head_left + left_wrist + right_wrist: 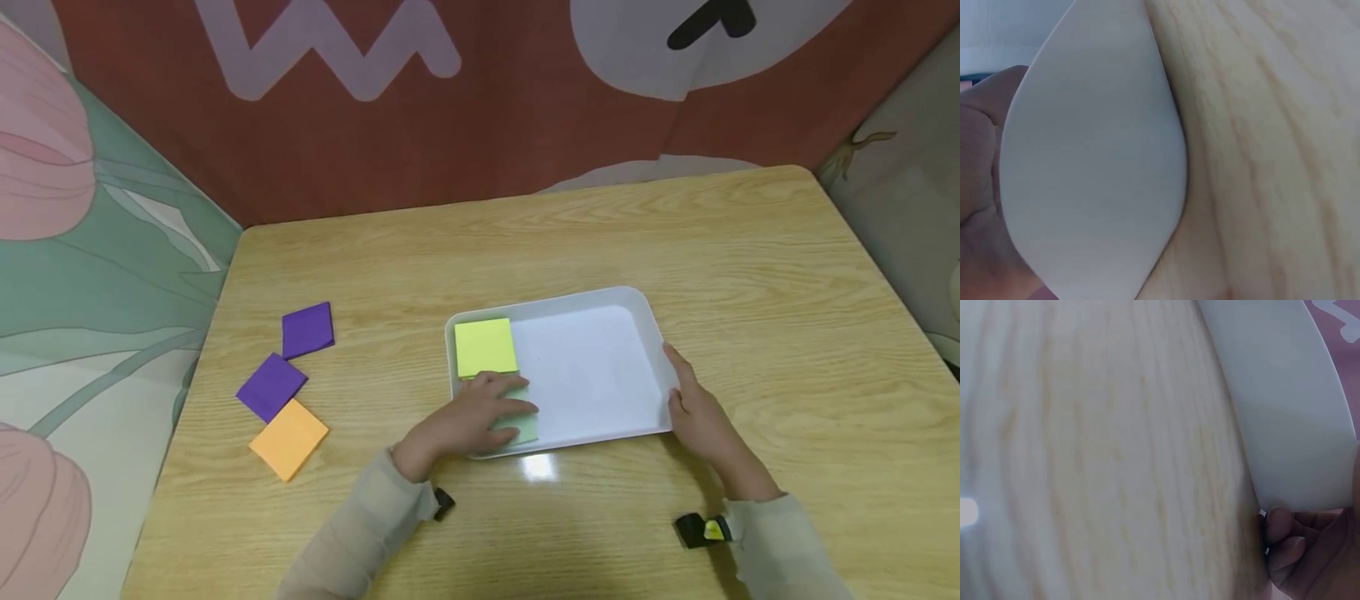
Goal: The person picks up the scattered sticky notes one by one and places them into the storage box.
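A white tray (pixel 592 375) sits on the wooden table (pixel 750 275). In its far left corner lies a yellow pad (pixel 485 347). My left hand (pixel 491 408) lies flat on a light green pad (pixel 525 429) in the tray's near left corner and covers most of it. The left wrist view shows only the tray's outer wall (pixel 1091 162) and my palm (pixel 979 162). My right hand (pixel 686 400) grips the tray's right rim. In the right wrist view its fingers (pixel 1288 544) curl under the tray's edge (pixel 1285 412).
Two purple pads (pixel 307 330) (pixel 271 386) and an orange pad (pixel 288 437) lie on the table to the left of the tray. A red patterned wall stands behind the table, with a green and pink wall on the left.
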The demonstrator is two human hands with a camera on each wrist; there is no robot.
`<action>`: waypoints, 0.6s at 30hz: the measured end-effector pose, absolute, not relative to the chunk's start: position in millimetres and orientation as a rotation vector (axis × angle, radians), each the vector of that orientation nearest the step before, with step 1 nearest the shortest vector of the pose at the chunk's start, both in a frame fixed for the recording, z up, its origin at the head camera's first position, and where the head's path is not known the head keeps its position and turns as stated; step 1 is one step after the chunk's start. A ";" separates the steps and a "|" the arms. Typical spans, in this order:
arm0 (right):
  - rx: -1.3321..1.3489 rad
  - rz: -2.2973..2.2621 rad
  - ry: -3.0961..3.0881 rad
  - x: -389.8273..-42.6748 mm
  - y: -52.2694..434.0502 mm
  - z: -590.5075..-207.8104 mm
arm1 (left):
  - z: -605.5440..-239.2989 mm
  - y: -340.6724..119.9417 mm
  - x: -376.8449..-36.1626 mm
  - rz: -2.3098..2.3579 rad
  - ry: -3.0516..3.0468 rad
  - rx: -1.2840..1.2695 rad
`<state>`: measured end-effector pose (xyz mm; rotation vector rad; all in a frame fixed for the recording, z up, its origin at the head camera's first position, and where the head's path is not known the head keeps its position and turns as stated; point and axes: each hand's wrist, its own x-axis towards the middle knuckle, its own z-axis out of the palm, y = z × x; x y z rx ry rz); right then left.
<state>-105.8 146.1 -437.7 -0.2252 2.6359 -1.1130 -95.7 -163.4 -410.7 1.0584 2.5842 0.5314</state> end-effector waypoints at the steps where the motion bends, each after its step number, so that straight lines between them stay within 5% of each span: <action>1: -0.226 -1.114 2.635 -105.8 146.0 -438.0 | -411.0 -164.4 -95.5 0.565 2.598 1.062; 18: -0.227 -1.109 2.649 -106.0 146.5 -440.2 | -405.3 -191.9 -94.5 0.805 2.760 0.764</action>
